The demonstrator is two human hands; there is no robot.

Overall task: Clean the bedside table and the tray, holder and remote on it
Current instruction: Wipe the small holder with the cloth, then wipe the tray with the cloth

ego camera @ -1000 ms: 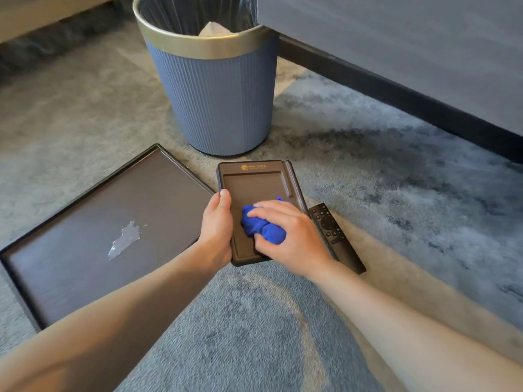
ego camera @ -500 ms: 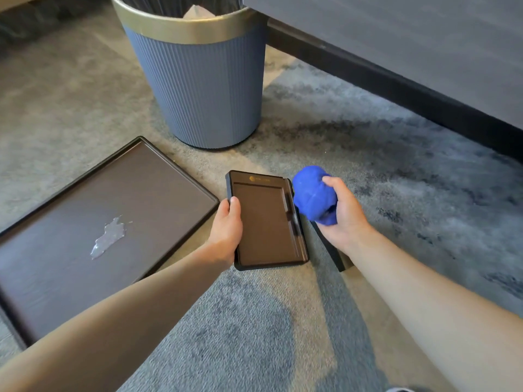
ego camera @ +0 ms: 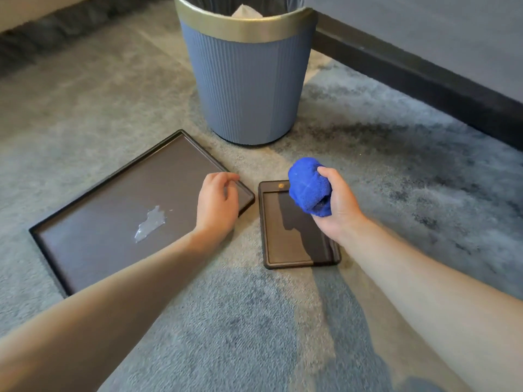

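The dark holder point(ego camera: 285, 244) is lying flat on the carpet point(ego camera: 226, 321), just right of the tray point(ego camera: 93, 222), which is carrying a pale glossy smear point(ego camera: 150, 223). The left hand point(ego camera: 216, 206) is hanging over the tray's right corner, fingers loosely curled round nothing. The right hand point(ego camera: 338, 206) is squeezing a balled blue cloth point(ego camera: 308, 188) above the holder. Beyond, a blue bin point(ego camera: 246, 89) is holding white paper point(ego camera: 246, 11).

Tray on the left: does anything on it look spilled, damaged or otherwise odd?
Yes. Near the middle of the dark tray lies a pale, glossy, irregular patch. It looks like a spill or stuck residue, not yet wiped; which one I cannot tell.
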